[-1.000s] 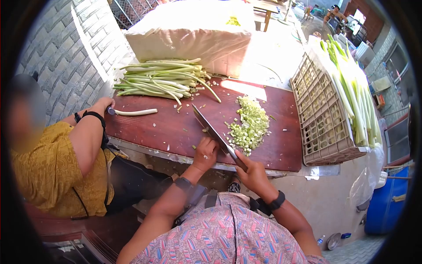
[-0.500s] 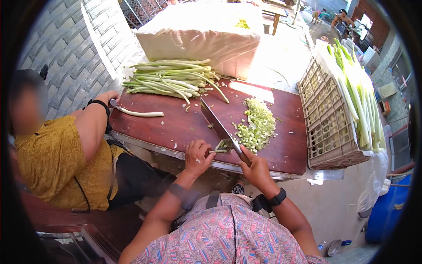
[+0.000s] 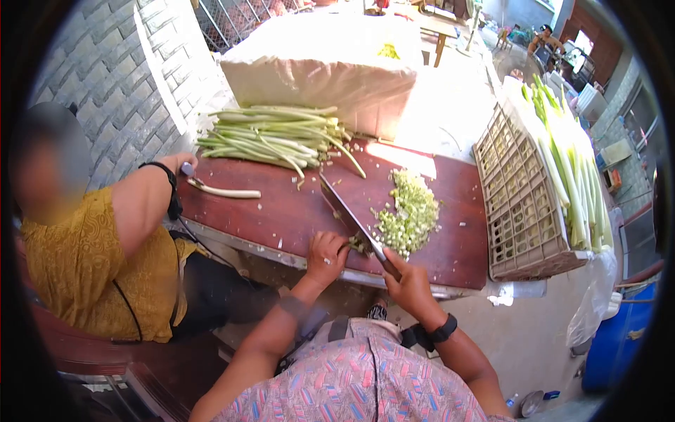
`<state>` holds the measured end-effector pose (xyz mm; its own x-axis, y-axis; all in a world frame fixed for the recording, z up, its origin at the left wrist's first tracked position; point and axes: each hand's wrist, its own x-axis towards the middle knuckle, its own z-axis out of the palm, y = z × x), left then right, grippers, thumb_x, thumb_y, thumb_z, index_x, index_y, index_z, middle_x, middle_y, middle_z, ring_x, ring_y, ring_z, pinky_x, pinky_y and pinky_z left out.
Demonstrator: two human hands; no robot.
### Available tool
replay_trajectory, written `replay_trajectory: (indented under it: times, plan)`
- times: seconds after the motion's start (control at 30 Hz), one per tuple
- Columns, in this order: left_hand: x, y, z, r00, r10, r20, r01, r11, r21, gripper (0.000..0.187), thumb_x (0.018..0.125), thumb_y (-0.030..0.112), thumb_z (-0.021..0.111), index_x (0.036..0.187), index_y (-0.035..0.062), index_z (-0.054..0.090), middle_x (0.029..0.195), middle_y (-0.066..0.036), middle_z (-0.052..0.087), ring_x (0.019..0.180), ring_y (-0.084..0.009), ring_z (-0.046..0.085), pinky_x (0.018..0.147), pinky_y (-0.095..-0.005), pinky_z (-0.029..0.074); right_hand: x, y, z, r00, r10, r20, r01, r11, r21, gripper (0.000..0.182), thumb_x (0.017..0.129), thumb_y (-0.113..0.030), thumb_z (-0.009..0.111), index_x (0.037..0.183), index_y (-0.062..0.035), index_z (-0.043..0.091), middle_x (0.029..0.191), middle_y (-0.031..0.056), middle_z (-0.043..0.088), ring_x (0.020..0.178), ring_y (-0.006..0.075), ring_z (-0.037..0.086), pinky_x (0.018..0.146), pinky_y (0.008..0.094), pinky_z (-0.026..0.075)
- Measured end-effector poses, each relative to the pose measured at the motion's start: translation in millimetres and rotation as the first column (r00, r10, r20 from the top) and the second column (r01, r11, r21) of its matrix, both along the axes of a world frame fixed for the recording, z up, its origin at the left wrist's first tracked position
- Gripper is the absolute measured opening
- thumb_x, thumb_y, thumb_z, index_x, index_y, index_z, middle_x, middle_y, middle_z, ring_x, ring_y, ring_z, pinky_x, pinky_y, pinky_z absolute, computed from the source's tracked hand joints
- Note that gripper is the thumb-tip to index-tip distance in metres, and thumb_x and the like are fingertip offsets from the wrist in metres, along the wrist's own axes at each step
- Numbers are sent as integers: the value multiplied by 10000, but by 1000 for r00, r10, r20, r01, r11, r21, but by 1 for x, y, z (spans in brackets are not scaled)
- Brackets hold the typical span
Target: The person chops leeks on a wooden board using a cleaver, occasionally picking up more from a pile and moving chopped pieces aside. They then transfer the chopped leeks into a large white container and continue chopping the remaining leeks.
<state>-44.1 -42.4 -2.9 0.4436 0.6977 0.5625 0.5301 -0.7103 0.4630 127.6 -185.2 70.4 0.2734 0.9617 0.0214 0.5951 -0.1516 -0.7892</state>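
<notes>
My right hand [image 3: 411,287] grips the handle of a kitchen knife [image 3: 354,219], whose broad blade slants up and left over the red-brown board. Close by the blade's left face, my left hand [image 3: 328,254] is closed with curled fingers on scallion stalks [image 3: 360,245]; only short green ends show beside the knife. Chopped scallion [image 3: 406,216] lies heaped just right of the blade. Farther back on the board [image 3: 281,211] rests a pile of long scallion stalks [image 3: 271,137]. A single pale stalk [image 3: 228,192] lies at the board's left.
At the right stands a plastic crate [image 3: 524,204] holding long scallions [image 3: 573,162]. A cloth-covered block [image 3: 320,81] sits behind the pile. On the left, a seated person in a yellow top [image 3: 84,260] has a hand at the board's edge. A blue barrel [image 3: 619,344] is at lower right.
My left hand has shifted slightly right, closer to the blade, and less of the held stalks shows. The knife stays at nearly the same slant. The view has tipped a little.
</notes>
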Motion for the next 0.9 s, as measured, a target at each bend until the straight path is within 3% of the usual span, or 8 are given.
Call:
replay_trajectory:
  times: [0.07,0.13,0.23,0.3,0.4,0.53,0.7,0.9]
  plan:
    - [1,11,-6,998,-65,-3,65,997,-31,134,727,87,718,843,98,652,856,-67,595,858,-290,554,753,-417,436,5,6,4,1000,3,11,-4,999,38,493,823,-68,666,1308,-61,581,945,289,650,882,331,708,716,351,528]
    - [4,14,-1,998,-65,18,65,998,-16,94,741,60,694,810,89,638,790,-65,588,816,-299,555,717,-408,455,4,2,11,1000,-14,-18,12,996,-83,499,821,-72,668,1312,-54,576,945,283,657,864,327,712,720,347,528]
    - [1,16,1,995,-84,-53,79,993,-88,156,738,29,688,877,68,630,873,-84,597,866,-326,577,737,-422,478,6,1,6,1000,-8,-23,7,998,-58,504,828,-79,673,1320,-52,569,968,269,674,872,307,715,736,337,529]
    - [4,18,4,995,-53,86,70,976,-205,272,733,3,687,990,51,613,1011,-118,602,977,-364,591,796,-431,499,7,0,5,1000,-11,-28,9,999,-38,506,830,-79,674,1324,-53,566,974,264,678,879,300,715,740,334,529]
    - [6,27,9,994,12,110,10,981,-192,379,728,-14,686,1089,43,586,1141,-146,581,1059,-383,582,858,-431,504,8,-4,5,999,-2,-37,1,999,-32,500,838,-74,673,1327,-56,565,992,262,680,907,273,713,749,331,529]
    - [3,39,4,997,-38,71,50,984,-173,352,739,1,681,1080,40,604,1148,-156,592,1078,-379,580,874,-417,507,7,-11,17,1000,14,-13,-15,995,-100,494,845,-62,668,1328,-48,562,1027,252,687,951,236,699,770,318,522]
    - [4,48,1,989,-147,16,148,979,-143,216,750,34,669,964,37,641,1021,-149,634,974,-370,605,808,-429,515,11,-17,12,995,-19,-93,9,993,-116,496,846,-51,663,1328,-15,554,1055,227,700,970,171,673,797,298,510]
    - [5,41,5,992,-124,25,127,974,-186,157,760,41,675,910,58,630,896,-123,603,840,-362,607,740,-443,506,14,-22,5,990,-46,-130,32,993,-112,490,845,-41,658,1321,9,553,1120,200,694,1007,122,623,858,285,490]
